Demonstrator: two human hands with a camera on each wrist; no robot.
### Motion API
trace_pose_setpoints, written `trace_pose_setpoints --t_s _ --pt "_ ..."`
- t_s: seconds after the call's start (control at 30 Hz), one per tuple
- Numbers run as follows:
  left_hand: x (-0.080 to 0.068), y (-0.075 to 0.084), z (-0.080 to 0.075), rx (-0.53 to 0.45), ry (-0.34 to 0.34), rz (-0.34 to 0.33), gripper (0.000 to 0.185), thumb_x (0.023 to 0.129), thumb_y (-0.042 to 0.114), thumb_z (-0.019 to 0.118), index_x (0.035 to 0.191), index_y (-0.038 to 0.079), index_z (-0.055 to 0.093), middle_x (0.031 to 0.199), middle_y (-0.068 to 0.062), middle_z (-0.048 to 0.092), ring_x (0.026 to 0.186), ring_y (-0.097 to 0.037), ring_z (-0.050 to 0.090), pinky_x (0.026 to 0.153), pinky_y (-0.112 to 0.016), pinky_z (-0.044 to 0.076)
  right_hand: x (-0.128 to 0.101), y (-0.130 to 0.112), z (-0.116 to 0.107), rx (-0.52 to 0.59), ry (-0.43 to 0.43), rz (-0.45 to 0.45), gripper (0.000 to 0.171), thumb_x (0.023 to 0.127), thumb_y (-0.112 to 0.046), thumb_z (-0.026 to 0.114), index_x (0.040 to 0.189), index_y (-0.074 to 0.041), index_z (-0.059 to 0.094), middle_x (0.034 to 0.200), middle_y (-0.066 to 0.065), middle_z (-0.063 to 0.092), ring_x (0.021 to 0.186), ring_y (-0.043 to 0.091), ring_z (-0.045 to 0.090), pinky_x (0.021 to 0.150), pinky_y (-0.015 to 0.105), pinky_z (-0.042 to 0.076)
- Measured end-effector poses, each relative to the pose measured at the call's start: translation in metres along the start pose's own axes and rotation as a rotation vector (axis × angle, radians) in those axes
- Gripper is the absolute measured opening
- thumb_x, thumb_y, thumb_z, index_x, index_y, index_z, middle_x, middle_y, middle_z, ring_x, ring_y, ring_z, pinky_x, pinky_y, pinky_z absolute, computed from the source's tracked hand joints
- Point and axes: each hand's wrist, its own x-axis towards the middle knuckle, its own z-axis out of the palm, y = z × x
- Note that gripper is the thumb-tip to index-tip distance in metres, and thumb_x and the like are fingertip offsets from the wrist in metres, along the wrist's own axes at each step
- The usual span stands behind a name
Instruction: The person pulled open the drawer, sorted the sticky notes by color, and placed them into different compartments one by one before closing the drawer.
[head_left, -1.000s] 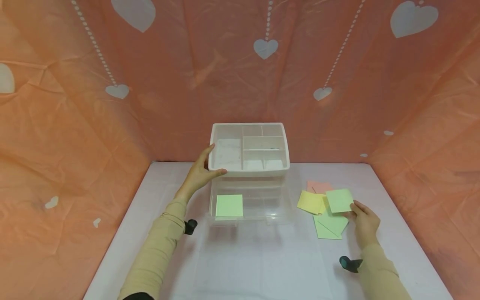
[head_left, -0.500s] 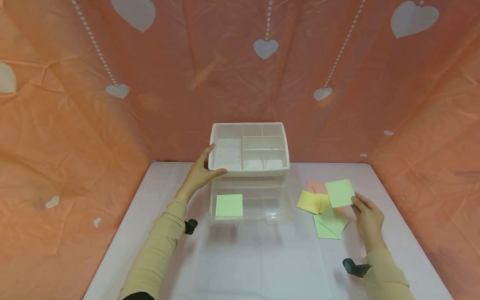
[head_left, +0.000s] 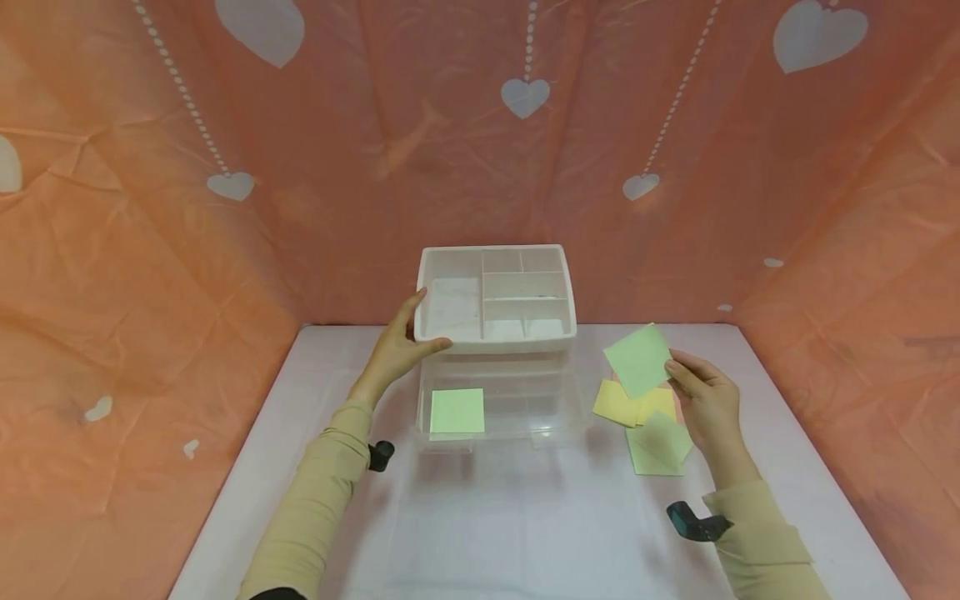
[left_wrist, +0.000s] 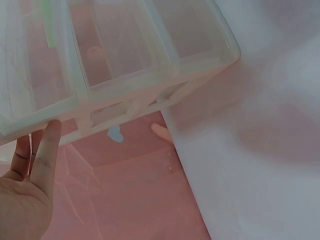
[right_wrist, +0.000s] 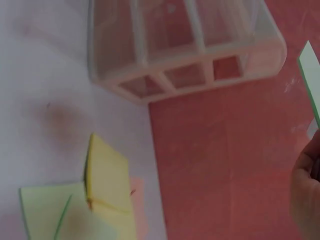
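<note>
A white-topped clear plastic drawer organizer [head_left: 522, 343] stands at the back of the table. At its upper left corner my left hand [head_left: 397, 346] grips the rim, thumb along the front and fingers at the side. A square green sticky note pad [head_left: 457, 412] shows within the clear front section; which drawer bears it I cannot tell. My right hand [head_left: 708, 408] pinches another green sticky note [head_left: 637, 360] by one edge, raised above the table. Below it lie yellow sticky notes [head_left: 617, 404], green sticky notes [head_left: 651, 458] and a mostly covered pink one. The right wrist view shows the held note [right_wrist: 312, 85] edge-on.
The organizer's top tray has several compartments [head_left: 525, 286]. A white cloth covers the table [head_left: 495, 533]. Orange-pink sheets with white hearts [head_left: 525, 98] hang behind and at both sides. Dark wrist cameras sit at both cuffs, the right one [head_left: 693, 523] low over the table.
My right hand has lifted the green sticky note off the pile, turned it, and moved it left and up towards the organizer. My left hand has kept its grip. The head view has shifted slightly.
</note>
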Motion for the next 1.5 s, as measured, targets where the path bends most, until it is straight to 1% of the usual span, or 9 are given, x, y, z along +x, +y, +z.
trace_pose_setpoints --t_s 0.33,0.53,0.63,0.77,0.83,0.93,1.1,1.37,1.5 --pt "0.001 0.0 0.0 -0.022 -0.012 -0.006 0.096 0.073 0.035 0.079 0.148 0.037 0.018 0.086 -0.007 0.046 0.077 -0.02 0.044 0.068 -0.031 0.042 -0.004 0.001 0.042 -0.27 -0.163 -0.005 0.021 0.087 0.001 0.061 0.091 -0.014 0.074 0.088 -0.007 0.069 0.081 0.003 0.063 0.077 0.015 0.05" --pt "0.0 -0.002 0.0 -0.017 0.001 0.003 0.095 0.071 0.041 0.078 0.146 0.043 0.019 0.087 -0.006 0.048 0.077 -0.018 0.045 0.068 -0.029 0.043 0.0 0.01 0.063 -0.428 -0.19 0.005 0.015 0.085 -0.006 0.066 0.091 -0.018 0.073 0.088 -0.011 0.068 0.082 0.003 0.062 0.078 0.016 0.05" --pt "0.0 -0.003 0.0 -0.001 0.012 0.01 0.094 0.07 0.045 0.078 0.144 0.046 0.02 0.082 -0.005 0.045 0.073 -0.018 0.044 0.065 -0.029 0.042 0.004 0.017 0.072 -0.538 -0.203 0.04 0.011 0.084 -0.012 0.069 0.095 -0.012 0.073 0.087 -0.014 0.068 0.084 0.003 0.061 0.079 0.017 0.049" --pt "0.0 -0.004 0.001 0.012 0.007 0.021 0.094 0.07 0.048 0.077 0.144 0.047 0.019 0.079 -0.004 0.041 0.071 -0.018 0.041 0.063 -0.029 0.04 0.007 0.026 0.083 -0.732 -0.212 0.102 0.028 0.084 -0.018 0.07 0.106 -0.001 0.069 0.085 -0.019 0.066 0.084 0.0 0.06 0.081 0.019 0.048" --pt "0.0 -0.002 0.001 0.004 0.002 0.023 0.094 0.07 0.048 0.077 0.144 0.047 0.019 0.082 -0.004 0.043 0.074 -0.018 0.043 0.065 -0.029 0.041 0.008 0.03 0.088 -0.812 -0.228 0.117 0.032 0.084 -0.019 0.069 0.109 0.002 0.067 0.087 -0.017 0.067 0.084 0.0 0.06 0.082 0.021 0.049" --pt "-0.001 -0.001 0.0 -0.005 0.0 0.015 0.093 0.07 0.048 0.077 0.143 0.049 0.019 0.087 -0.005 0.046 0.077 -0.018 0.043 0.068 -0.03 0.041 0.008 0.036 0.094 -0.901 -0.268 0.117 0.028 0.086 -0.019 0.067 0.107 -0.002 0.069 0.094 -0.005 0.07 0.084 0.001 0.061 0.083 0.028 0.05" --pt "-0.003 -0.002 -0.001 -0.005 -0.004 -0.002 0.093 0.07 0.05 0.076 0.143 0.05 0.018 0.094 -0.005 0.046 0.079 -0.02 0.041 0.07 -0.033 0.04 0.007 0.046 0.1 -0.988 -0.334 0.069 0.02 0.085 -0.016 0.068 0.101 -0.006 0.072 0.102 0.011 0.071 0.083 0.001 0.062 0.079 0.027 0.051" --pt "-0.001 -0.001 0.0 0.009 -0.003 0.004 0.093 0.071 0.047 0.076 0.143 0.049 0.018 0.09 -0.007 0.049 0.08 -0.02 0.046 0.071 -0.031 0.042 0.002 0.052 0.113 -1.111 -0.492 -0.085 0.013 0.082 -0.01 0.069 0.093 -0.006 0.074 0.095 0.011 0.071 0.086 0.016 0.066 0.07 0.02 0.05" --pt "-0.002 -0.002 0.0 0.005 0.0 -0.001 0.093 0.07 0.049 0.076 0.143 0.05 0.018 0.086 -0.006 0.046 0.076 -0.02 0.045 0.07 -0.032 0.042 0.0 0.056 0.118 -1.168 -0.541 -0.1 0.011 0.083 -0.01 0.069 0.092 -0.008 0.074 0.095 0.009 0.071 0.085 0.018 0.066 0.069 0.022 0.05"
